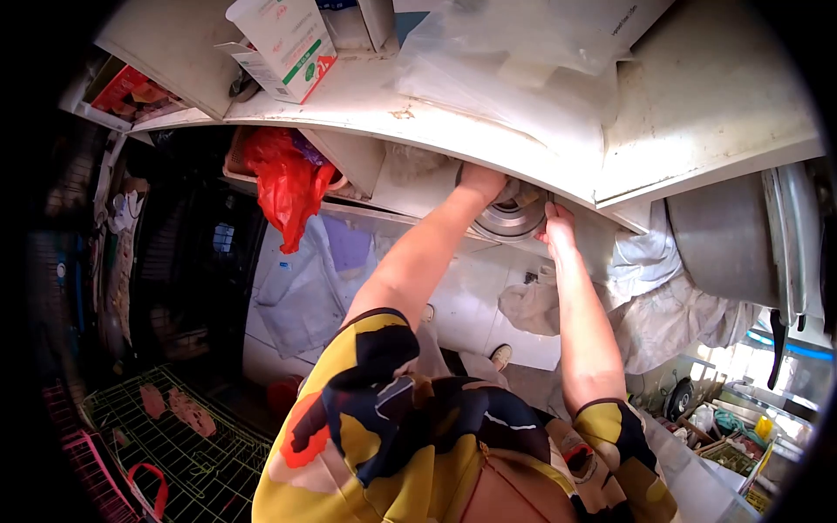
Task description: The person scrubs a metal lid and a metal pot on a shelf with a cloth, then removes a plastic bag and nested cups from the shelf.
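Hands: two. Left hand (482, 181) at 1 o'clock of the view, its fingers hidden by the vessel and upper shelf (340, 115); grip cannot be told. Right hand (561, 227) at 2 o'clock, thumb and fingers closed on a rim.

Round metal vessel (507, 225): one seen, at 2 o'clock, beneath the upper shelf's edge, between the hands. Left hand at its 10 o'clock, right between 3 and 4. Contents unclear.

Basket (234, 157): one, at 10 o'clock; holds one red plastic bag (283, 179), spilling over the rim.

Carton (283, 44): one, flap open, 11 o'clock; inside hidden.

Shoes (500, 356): two, below the arms.
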`<state>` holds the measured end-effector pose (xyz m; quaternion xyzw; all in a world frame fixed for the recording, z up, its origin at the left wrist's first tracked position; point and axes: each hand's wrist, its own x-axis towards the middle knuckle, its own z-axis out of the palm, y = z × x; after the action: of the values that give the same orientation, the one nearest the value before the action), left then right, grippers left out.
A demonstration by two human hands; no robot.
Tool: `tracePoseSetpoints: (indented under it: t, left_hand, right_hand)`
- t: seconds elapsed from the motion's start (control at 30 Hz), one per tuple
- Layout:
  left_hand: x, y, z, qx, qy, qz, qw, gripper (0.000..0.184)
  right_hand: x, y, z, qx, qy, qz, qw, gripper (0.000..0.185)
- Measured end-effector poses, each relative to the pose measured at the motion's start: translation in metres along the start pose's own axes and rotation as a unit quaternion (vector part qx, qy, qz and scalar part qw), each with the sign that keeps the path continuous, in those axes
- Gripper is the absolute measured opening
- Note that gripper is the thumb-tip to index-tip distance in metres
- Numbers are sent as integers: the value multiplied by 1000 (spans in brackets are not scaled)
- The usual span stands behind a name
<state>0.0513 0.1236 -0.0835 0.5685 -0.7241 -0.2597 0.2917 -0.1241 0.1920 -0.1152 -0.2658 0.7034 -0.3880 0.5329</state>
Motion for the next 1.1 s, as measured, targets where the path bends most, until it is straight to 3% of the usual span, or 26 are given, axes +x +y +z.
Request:
tracePoseSetpoints:
  t: [0.03, 0.1, 0.33, 0.4, 0.47, 0.53, 0.6, 0.67, 0.73, 0.87, 0.93, 1.1]
  left_hand:
    - [-10, -4, -6, -1, -1, -1, 1000, 42]
    - [-29, -7, -19, 207, 29, 36, 977, 43]
    - [-126, -8, -48, 47, 53, -32, 997, 49]
    - [-154, -33, -43, -111, 160, -80, 978, 44]
    - [-185, -64, -38, -370, 187, -197, 888, 37]
    - [-210, -75, -52, -426, 204, -268, 840, 34]
    - [-223, -87, -60, -422, 223, -284, 831, 34]
    - [-231, -101, -61, -429, 257, -289, 816, 35]
    - [-231, -105, -66, -421, 260, -296, 817, 31]
    - [-222, -103, -74, -379, 257, -286, 842, 31]
    - [-217, -102, -77, -385, 262, -285, 838, 34]
    - [-211, -106, -82, -349, 254, -263, 863, 41]
  right_hand:
    - [2, 0, 0, 0, 4, -4, 1000, 23]
    - [5, 1, 4, -4, 13, -11, 1000, 23]
    - [17, 5, 4, -32, 10, -27, 999, 24]
    - [19, 5, 2, -33, 15, -25, 999, 22]
    - [20, 6, -6, -44, -35, -63, 996, 21]
    - [21, 13, -6, -45, -39, -104, 993, 18]
    - [19, 14, -4, -13, -12, -160, 987, 15]
    - [17, 13, -2, 0, -2, -154, 988, 13]
    - [32, 23, -10, -30, 5, -229, 973, 12]
    - [45, 29, -26, -59, 9, -220, 974, 13]
    - [52, 28, -29, -128, 63, -299, 944, 13]
    - [50, 7, -51, -89, 139, -241, 956, 30]
